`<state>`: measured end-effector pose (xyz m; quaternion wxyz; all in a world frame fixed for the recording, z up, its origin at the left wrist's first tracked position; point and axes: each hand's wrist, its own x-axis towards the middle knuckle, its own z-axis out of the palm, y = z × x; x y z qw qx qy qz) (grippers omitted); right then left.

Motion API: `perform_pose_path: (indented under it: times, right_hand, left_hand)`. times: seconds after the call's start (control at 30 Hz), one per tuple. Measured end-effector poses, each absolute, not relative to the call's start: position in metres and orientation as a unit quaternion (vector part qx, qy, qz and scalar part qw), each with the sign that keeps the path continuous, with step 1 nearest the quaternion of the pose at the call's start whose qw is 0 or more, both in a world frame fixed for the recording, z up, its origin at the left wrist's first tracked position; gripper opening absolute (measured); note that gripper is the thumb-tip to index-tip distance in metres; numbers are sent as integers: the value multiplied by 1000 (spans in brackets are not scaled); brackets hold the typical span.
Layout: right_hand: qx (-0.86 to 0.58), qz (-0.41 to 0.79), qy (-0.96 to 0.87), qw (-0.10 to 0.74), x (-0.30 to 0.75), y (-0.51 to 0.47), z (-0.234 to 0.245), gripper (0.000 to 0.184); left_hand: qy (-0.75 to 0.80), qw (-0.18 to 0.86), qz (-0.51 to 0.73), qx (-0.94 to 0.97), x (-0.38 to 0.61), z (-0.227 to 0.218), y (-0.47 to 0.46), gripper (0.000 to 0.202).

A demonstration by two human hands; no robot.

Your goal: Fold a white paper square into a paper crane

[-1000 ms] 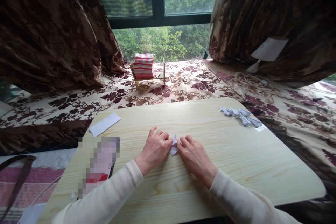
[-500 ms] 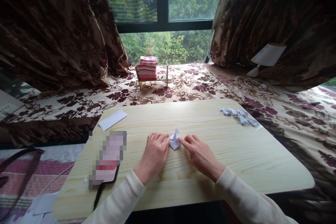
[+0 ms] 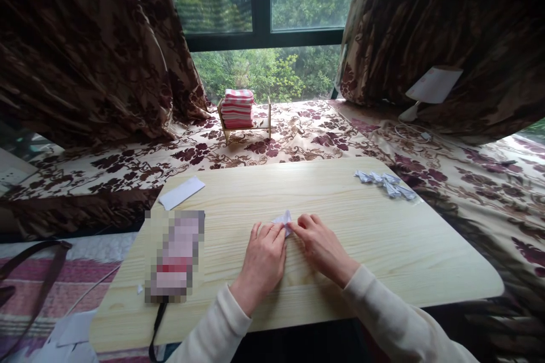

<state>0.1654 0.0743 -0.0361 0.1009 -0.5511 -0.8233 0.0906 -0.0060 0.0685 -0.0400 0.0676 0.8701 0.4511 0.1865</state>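
Observation:
A small folded white paper piece (image 3: 284,218) lies on the light wooden table (image 3: 370,249) in front of me. My left hand (image 3: 264,258) rests on the table with its fingers laid over the paper's left side, pressing it down. My right hand (image 3: 317,244) pinches the paper's right edge with fingertips together. Most of the paper is hidden beneath my fingers; only a small pointed tip shows above them.
Several folded paper pieces (image 3: 385,182) lie at the table's far right corner. A white paper strip (image 3: 181,192) lies far left, a blurred-out object (image 3: 174,255) nearer left. A striped cloth stack (image 3: 238,108) sits on a small wooden rack by the window. Patterned bedding surrounds the table.
Both hands closed in over the paper. It stood up loosely between my fingertips before; now it is pressed flatter, mostly covered by my left fingers. The view shifted slightly.

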Motion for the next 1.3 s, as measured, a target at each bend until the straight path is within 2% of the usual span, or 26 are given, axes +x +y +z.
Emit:
perform_pose_path:
  times: [0.47, 0.7, 1.03, 1.3]
  right_hand:
    - [-530, 180, -814, 152, 179, 90, -38, 49]
    - [-550, 157, -795, 200, 174, 90, -33, 47]
    - [-555, 69, -816, 145, 156, 89, -16, 39]
    - [-564, 48, -814, 129, 159, 86, -14, 36]
  left_hand:
    - [538, 53, 180, 822, 19, -48, 59, 39]
    - [540, 37, 189, 819, 19, -56, 57, 45]
    - [543, 42, 196, 815, 19, -57, 58, 47]
    - [543, 65, 194, 814, 18, -56, 58, 46]
